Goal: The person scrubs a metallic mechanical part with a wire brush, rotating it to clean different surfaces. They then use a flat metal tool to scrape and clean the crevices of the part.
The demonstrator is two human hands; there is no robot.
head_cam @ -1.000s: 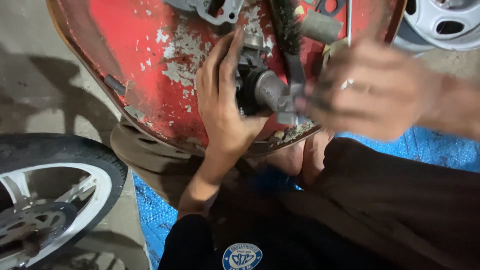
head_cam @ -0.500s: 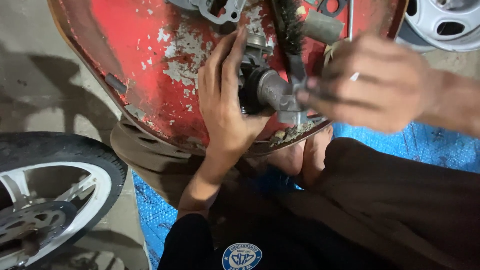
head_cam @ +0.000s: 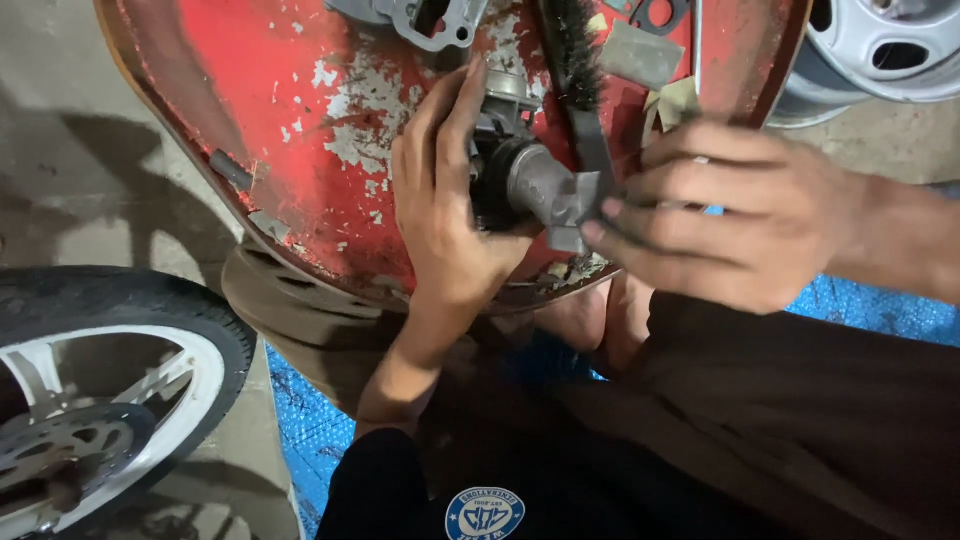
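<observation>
A dark, greasy cylindrical metal part (head_cam: 530,185) is gripped between both hands above a chipped red metal tray (head_cam: 250,90). The left hand (head_cam: 440,215) is wrapped around the black, ribbed end of the part, fingers closed on it. The right hand (head_cam: 740,215) is clamped by its fingertips on the grey square end, beside the handle of a black bristle brush (head_cam: 578,70) that lies on the tray just beyond the hands. A grey cast housing (head_cam: 425,18) rests farther off, past the left hand's fingertips. A motorcycle wheel (head_cam: 95,390) is seen to the left of the left forearm, and a steel car rim (head_cam: 880,50) beyond the right wrist. The work is judged best done with the part kept over the tray, the left grip held firm while the right end is worked steadily, since grease makes slipping likely.
</observation>
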